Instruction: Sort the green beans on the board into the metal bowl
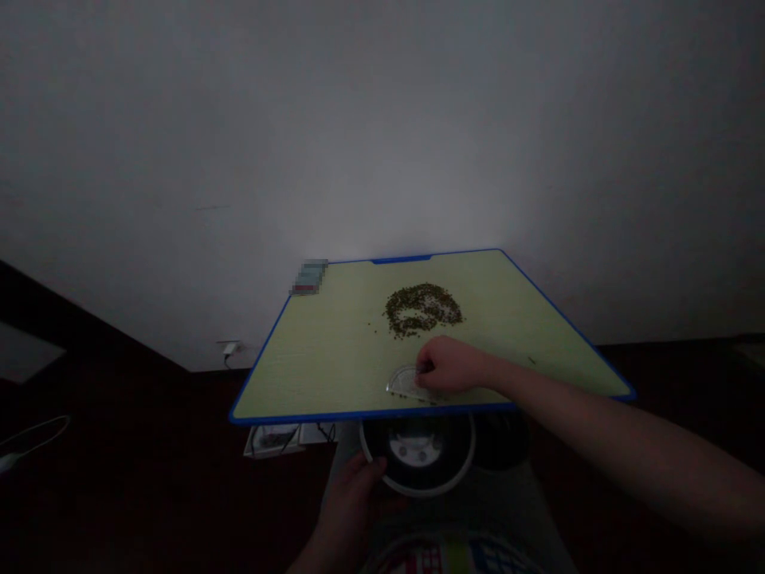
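My right hand (448,364) is closed on a clear half-round protractor (403,382), which rests on the pale yellow tabletop near its front edge. A few small grains lie along the protractor's near side. Below the edge, my left hand (357,482) grips the left rim of a round bowl (445,485) with a white rim and a dark inside. Something whitish shows inside the bowl, too dim to make out. Beyond my right hand spreads a loose pile of small brownish-green grains (424,307), with a thin patch in its middle.
The table (323,351) has a blue edge and stands against a grey wall. At its far left corner lies a blurred flat item (309,277). A plug (230,348) sits in the wall at left. White boxes (272,440) with cables are under the table.
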A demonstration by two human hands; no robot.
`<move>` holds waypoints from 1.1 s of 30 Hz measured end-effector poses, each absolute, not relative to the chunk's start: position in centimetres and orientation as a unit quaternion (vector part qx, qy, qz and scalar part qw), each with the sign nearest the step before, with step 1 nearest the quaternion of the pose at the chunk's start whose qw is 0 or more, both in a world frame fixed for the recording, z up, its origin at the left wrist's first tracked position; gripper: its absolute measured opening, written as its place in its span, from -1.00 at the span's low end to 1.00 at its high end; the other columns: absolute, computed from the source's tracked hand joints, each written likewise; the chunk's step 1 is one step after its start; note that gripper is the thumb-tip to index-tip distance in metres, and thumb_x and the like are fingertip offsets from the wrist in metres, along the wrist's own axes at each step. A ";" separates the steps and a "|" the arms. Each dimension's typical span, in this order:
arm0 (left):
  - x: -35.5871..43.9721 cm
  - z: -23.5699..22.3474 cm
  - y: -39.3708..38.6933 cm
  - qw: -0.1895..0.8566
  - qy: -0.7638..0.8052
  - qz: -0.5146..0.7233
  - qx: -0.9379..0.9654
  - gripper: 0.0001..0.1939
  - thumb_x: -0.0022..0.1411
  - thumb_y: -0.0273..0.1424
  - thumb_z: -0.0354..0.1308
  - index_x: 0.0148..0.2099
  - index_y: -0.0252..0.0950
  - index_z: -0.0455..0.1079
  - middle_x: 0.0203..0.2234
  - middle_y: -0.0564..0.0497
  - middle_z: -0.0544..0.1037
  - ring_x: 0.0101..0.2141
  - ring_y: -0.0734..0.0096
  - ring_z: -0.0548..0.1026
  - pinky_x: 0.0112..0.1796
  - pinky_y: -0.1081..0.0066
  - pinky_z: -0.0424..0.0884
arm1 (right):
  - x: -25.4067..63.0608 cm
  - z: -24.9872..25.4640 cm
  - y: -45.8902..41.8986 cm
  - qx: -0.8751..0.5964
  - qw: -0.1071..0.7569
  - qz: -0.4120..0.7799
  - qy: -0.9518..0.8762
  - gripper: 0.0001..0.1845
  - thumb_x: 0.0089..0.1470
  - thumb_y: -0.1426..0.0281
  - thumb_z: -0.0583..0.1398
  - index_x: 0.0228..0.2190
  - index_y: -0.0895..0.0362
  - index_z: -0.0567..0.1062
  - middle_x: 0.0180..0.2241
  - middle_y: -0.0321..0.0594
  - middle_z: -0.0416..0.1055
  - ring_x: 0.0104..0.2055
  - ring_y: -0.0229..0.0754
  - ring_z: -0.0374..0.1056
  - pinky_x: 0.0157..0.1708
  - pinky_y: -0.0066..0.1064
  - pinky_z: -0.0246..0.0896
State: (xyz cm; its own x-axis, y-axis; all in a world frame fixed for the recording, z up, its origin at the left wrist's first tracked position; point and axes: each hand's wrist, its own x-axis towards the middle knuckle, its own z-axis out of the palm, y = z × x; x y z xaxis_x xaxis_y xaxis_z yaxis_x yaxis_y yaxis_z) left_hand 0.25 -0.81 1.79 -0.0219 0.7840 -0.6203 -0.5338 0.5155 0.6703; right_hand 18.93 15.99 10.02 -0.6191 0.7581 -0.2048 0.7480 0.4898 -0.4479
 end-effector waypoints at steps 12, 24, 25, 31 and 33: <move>-0.1 1.4 -0.8 0.701 0.526 0.467 0.121 -0.73 -0.07 -0.34 0.38 -0.25 -0.29 0.55 -0.35 -0.12 0.71 -0.29 0.03 0.65 -0.30 0.20 0.52 | 18.4 11.1 14.8 -0.388 0.006 0.296 -0.873 -0.82 -0.08 0.39 0.22 -0.48 0.17 0.64 -0.57 -0.27 0.47 -0.53 -0.32 0.26 -0.50 -0.49 0.04; 0.1 2.1 -0.8 0.690 0.536 0.468 0.134 -0.77 -0.06 -0.33 0.37 -0.29 -0.28 0.57 -0.36 -0.08 0.71 -0.29 0.04 0.64 -0.34 0.22 0.53 | 21.7 12.0 15.7 -0.396 0.036 0.334 -0.854 -0.83 -0.05 0.36 0.21 -0.51 0.18 0.58 -0.60 -0.33 0.37 -0.53 -0.31 0.20 -0.49 -0.47 0.02; 0.1 2.0 -0.8 0.688 0.539 0.467 0.135 -0.77 -0.06 -0.33 0.37 -0.28 -0.28 0.57 -0.35 -0.08 0.71 -0.30 0.05 0.64 -0.35 0.23 0.53 | 22.6 12.0 16.2 -0.409 0.042 0.335 -0.848 -0.82 -0.05 0.34 0.21 -0.51 0.19 0.57 -0.60 -0.34 0.35 -0.54 -0.32 0.19 -0.49 -0.47 0.01; 0.4 1.6 -0.7 0.689 0.526 0.484 0.119 -0.78 -0.06 -0.36 0.38 -0.29 -0.29 0.58 -0.36 -0.09 0.72 -0.31 0.07 0.64 -0.39 0.27 0.51 | 26.5 10.6 18.0 -0.465 0.023 0.356 -0.810 -0.80 -0.08 0.31 0.19 -0.56 0.19 0.53 -0.64 -0.37 0.25 -0.55 -0.31 0.12 -0.52 -0.45 -0.04; 0.4 1.7 -0.7 0.691 0.529 0.478 0.118 -0.79 -0.05 -0.37 0.38 -0.29 -0.29 0.58 -0.36 -0.09 0.72 -0.31 0.07 0.64 -0.39 0.27 0.51 | 26.7 10.1 17.9 -0.475 0.018 0.365 -0.801 -0.80 -0.10 0.32 0.19 -0.56 0.19 0.54 -0.63 -0.36 0.27 -0.55 -0.30 0.13 -0.51 -0.44 -0.03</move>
State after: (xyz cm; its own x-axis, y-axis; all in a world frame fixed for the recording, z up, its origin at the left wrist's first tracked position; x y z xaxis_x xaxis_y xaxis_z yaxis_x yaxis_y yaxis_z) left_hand 0.41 -0.70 1.69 -0.0163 0.7864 -0.6175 -0.5360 0.5145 0.6693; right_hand 26.74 17.89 10.12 -0.5475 0.7739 -0.3183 0.7481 0.2822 -0.6005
